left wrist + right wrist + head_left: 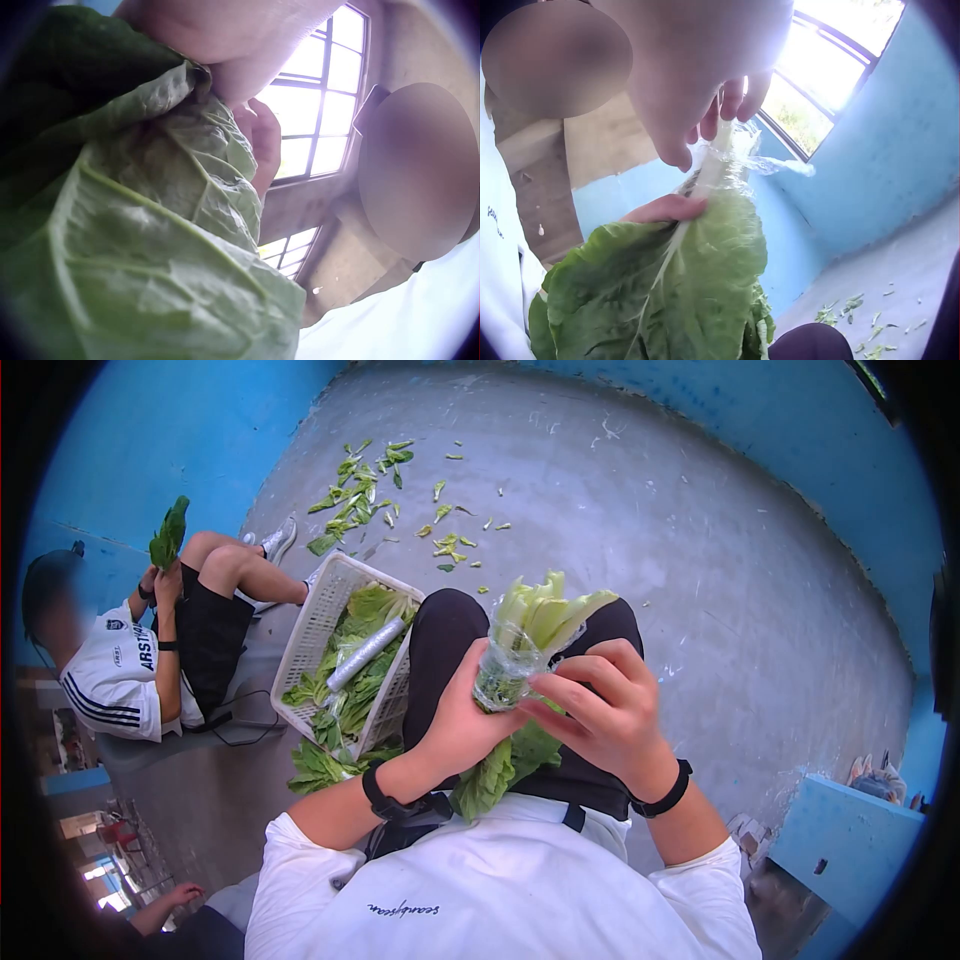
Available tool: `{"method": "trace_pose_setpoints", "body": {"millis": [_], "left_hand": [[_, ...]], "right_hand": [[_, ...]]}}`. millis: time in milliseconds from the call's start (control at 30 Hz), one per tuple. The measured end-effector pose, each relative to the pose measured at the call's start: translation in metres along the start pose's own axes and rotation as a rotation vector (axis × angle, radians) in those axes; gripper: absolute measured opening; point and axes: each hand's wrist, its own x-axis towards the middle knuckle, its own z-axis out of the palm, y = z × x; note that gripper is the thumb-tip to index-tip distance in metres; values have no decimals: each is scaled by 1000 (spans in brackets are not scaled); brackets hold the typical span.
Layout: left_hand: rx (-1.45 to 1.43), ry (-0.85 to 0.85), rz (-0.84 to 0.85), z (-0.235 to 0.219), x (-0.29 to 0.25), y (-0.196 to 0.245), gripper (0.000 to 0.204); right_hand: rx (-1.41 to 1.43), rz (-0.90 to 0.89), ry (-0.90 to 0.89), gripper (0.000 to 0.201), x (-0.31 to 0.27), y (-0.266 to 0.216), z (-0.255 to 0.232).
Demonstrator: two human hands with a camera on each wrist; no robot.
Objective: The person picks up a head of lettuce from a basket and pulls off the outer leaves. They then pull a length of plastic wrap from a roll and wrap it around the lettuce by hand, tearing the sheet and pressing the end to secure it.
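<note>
A bunch of leafy greens (545,615) stands with its pale stalks away from the body, clear film (503,660) wrapped round its middle. The left hand (465,715) grips the bunch from the left, its thumb along the wrapped part. At the film's right side is the right hand (605,710), fingers bent, fingertips at the wrap. Broad leaves (150,255) fill the left wrist view beneath the hand. In the right wrist view a loose tail of film (780,165) sticks out sideways from the stalks, below the right hand's fingers (731,101); whether they pinch film is unclear.
A white basket (300,650) with greens and a film roll (366,654) stands left of the knees. Leaf scraps (355,495) lie on the floor (720,560). A seated person (130,660) at the left holds a leaf. A blue box-like block (845,840) is at the right.
</note>
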Motion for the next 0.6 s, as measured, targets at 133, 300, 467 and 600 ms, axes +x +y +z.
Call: {"method": "trace_pose_setpoints", "body": {"millis": [133,300,467,600], "left_hand": [[79,-7,13,0,0,2,53],[39,-36,-14,0,-1,7,54],[37,-44,-13,-2,2,7,55],[26,-35,-6,-3,3,8,54]], "right_hand": [[-20,-23,-3,35,1,1,6],[-47,-187,-24,30,-2,4,0],[-45,-198,-64,30,-4,4,2],[-2,-129,-80,27,-10,14,4]]}}
